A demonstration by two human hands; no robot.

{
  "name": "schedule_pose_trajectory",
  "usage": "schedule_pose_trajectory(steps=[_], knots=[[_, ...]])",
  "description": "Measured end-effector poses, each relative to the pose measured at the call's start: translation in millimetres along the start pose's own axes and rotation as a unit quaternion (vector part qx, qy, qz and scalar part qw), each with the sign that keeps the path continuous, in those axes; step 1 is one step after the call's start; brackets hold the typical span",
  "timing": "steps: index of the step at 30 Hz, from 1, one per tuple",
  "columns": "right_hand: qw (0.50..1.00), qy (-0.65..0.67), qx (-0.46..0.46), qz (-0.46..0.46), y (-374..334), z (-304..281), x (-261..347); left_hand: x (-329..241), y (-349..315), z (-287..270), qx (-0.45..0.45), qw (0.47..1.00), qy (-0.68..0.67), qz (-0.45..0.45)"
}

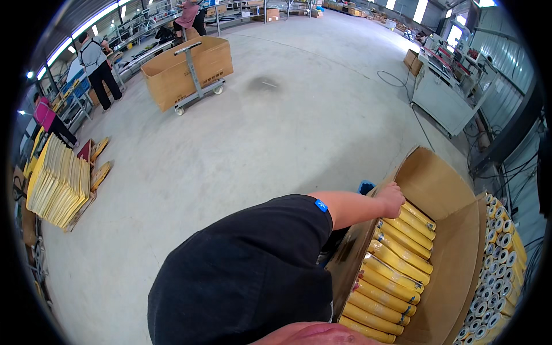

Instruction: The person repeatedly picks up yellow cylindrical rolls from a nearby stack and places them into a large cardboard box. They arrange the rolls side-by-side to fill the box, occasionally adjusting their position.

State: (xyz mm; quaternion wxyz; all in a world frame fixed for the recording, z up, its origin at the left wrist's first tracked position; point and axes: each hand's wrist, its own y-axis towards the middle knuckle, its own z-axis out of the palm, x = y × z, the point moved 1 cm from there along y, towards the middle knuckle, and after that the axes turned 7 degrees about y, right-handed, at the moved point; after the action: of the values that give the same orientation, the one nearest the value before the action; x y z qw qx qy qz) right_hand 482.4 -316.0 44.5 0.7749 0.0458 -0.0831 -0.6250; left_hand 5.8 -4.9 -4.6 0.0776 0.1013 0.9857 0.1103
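In the workshop [230,149], yellow rolls [402,261] lie just beside the left hand [392,200].

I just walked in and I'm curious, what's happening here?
Someone in a black sleeve has their left hand at the near edge of an open cardboard box. Yellow tubes lie side by side inside it. I can't tell if that hand holds one, and the right hand can't be made out. A pile of similar tubes sits beyond the box.
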Motion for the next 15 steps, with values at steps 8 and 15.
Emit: schedule_pose_trajectory(steps=[8,15], knots=[[0.997,0.057,-0.024,-0.042,24,-8,22,-6,5,4,0.009,0.999,0.032,-0.003],[0.995,0.094,-0.020,-0.041,43,-22,31,2,-1,5,0.015,0.997,0.075,-0.009]])
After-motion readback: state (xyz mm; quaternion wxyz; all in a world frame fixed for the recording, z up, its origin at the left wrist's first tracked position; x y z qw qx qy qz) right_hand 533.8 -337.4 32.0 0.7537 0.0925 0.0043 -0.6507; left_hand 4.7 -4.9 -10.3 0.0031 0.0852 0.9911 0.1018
